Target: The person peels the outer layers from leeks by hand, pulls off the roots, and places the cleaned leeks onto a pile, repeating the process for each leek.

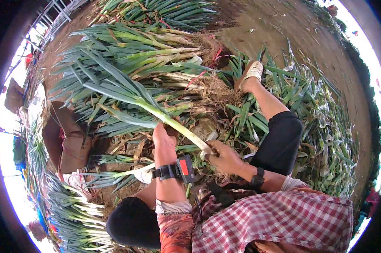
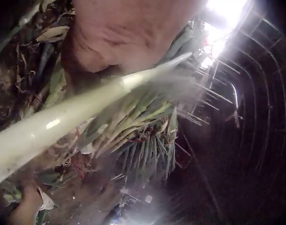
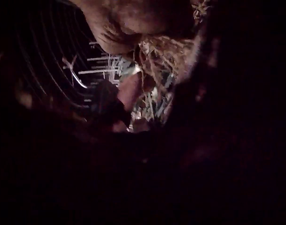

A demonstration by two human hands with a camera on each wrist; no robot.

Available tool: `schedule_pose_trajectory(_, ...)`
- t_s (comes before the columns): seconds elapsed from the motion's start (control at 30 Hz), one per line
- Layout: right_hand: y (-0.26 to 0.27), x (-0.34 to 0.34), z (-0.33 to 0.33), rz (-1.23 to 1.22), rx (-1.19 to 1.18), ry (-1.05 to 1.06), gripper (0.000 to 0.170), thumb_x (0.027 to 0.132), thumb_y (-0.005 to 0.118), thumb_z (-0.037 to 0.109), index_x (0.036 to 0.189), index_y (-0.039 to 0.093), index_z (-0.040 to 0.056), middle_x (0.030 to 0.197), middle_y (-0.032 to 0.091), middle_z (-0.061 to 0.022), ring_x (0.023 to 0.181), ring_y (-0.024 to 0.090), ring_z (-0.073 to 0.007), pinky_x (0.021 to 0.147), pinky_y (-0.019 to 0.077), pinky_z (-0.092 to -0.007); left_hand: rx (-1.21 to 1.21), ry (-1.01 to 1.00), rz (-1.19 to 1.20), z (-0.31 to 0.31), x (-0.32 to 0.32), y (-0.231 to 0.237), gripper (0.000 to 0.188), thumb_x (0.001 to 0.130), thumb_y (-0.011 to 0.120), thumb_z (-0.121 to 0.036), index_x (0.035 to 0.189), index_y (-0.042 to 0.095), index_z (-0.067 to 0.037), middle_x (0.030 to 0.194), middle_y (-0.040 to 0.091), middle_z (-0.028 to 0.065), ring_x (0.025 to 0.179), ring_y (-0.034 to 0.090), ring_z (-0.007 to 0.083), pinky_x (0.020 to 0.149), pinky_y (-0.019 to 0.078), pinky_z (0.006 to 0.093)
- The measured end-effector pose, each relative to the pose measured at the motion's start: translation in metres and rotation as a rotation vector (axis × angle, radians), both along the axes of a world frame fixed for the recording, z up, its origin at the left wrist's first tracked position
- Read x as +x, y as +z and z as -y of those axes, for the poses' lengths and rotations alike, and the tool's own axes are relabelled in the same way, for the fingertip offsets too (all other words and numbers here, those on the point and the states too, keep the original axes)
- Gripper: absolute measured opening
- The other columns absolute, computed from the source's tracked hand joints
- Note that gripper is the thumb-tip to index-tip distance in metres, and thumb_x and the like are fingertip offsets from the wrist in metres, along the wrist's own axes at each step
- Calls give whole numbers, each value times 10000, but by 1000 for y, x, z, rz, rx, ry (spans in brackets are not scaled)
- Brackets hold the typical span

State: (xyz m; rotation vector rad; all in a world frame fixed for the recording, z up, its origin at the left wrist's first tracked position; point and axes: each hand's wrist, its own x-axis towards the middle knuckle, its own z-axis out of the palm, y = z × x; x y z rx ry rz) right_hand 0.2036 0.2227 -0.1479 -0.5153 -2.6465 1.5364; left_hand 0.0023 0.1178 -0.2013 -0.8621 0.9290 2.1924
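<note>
One long green onion (image 1: pixel 184 131) slants across the middle of the head view, its green leaves at the upper left and its white root end at the lower right. Around its pale stalk my left hand (image 1: pixel 165 137) is curled. My right hand (image 1: pixel 227 158) pinches the root end. In the left wrist view the pale stalk (image 2: pixel 54 123) runs just below my left hand (image 2: pixel 129 35), whose fingers are partly hidden. The dark right wrist view shows my right hand (image 3: pixel 138 18) above stringy roots (image 3: pixel 168 54).
Bundles of green onions (image 1: pixel 156 52) lie beyond my hands, their roots to the right. More onions (image 1: pixel 78 215) lie at the lower left, near a cardboard box (image 1: pixel 74 147). Loose leaves (image 1: pixel 325 126) are heaped on the right, beside my bent leg (image 1: pixel 281 139).
</note>
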Motion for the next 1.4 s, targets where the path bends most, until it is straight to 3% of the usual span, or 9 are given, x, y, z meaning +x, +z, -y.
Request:
schedule_pose_trajectory(0.37,30,-18,-4,224,-902,-43,247,804,544,146,985,478,-8,674,516,-14,527,468,-63,439,373,-207,-116,-593,-81,16,41,27,283,855,331,-187,862,516,27,772,589,169,715,602,261,570,512,343)
schedule_pose_trajectory(0.43,24,-31,-6,136,-969,-87,176,807,533,123,932,486,8,664,517,-24,498,448,-68,401,335,-197,-199,-1229,-949,18,93,-77,177,797,493,-147,906,550,-20,783,591,81,681,560,191,548,458,305)
schedule_pose_trajectory(0.5,37,-44,-18,169,-1111,-168,215,808,553,156,944,476,8,683,527,-52,485,452,-83,366,317,-203,134,-975,-226,3,139,-38,236,778,546,-112,1002,527,-37,852,577,52,681,513,135,607,440,281)
schedule_pose_trajectory(0.6,44,-40,-28,228,-1342,-223,287,858,487,255,1006,476,10,680,510,-45,457,417,-60,347,304,-182,-232,-1137,-807,33,152,-20,250,795,498,-161,994,530,-15,852,578,78,739,540,196,677,447,328)
schedule_pose_trajectory(0.73,53,-40,-28,285,-1304,-78,369,884,411,318,1032,490,-10,697,531,-35,442,416,-58,348,309,-185,-1204,-1410,-585,42,96,-41,445,790,492,-307,1122,489,-10,964,576,203,958,528,261,812,403,326)
schedule_pose_trajectory(0.8,43,-36,-21,346,-1115,-80,364,884,414,311,1023,511,-12,690,535,-37,451,435,-69,354,318,-191,-724,-668,-471,48,61,-63,523,800,498,-401,1142,467,-7,1020,552,221,992,520,291,816,408,378)
schedule_pose_trajectory(0.93,37,-27,-9,328,-882,-91,379,835,497,344,967,527,-10,696,545,-36,507,481,-85,419,375,-205,-103,-170,-183,6,9,35,643,809,438,-521,1189,370,-7,993,550,177,905,546,297,738,449,416)
schedule_pose_trajectory(1.27,41,-18,0,350,-1074,-170,346,850,483,304,949,537,-24,680,538,-31,475,459,-85,397,332,-213,26,84,-97,-22,-6,45,312,918,262,-257,922,427,7,751,489,138,638,510,266,566,455,372)
schedule_pose_trajectory(1.4,44,-28,-12,319,-1228,-141,354,851,477,312,956,534,-21,666,521,-26,456,438,-74,380,317,-207,-19,-491,-118,-3,15,-9,287,885,369,-243,1003,475,-4,854,570,135,721,586,256,602,470,358)
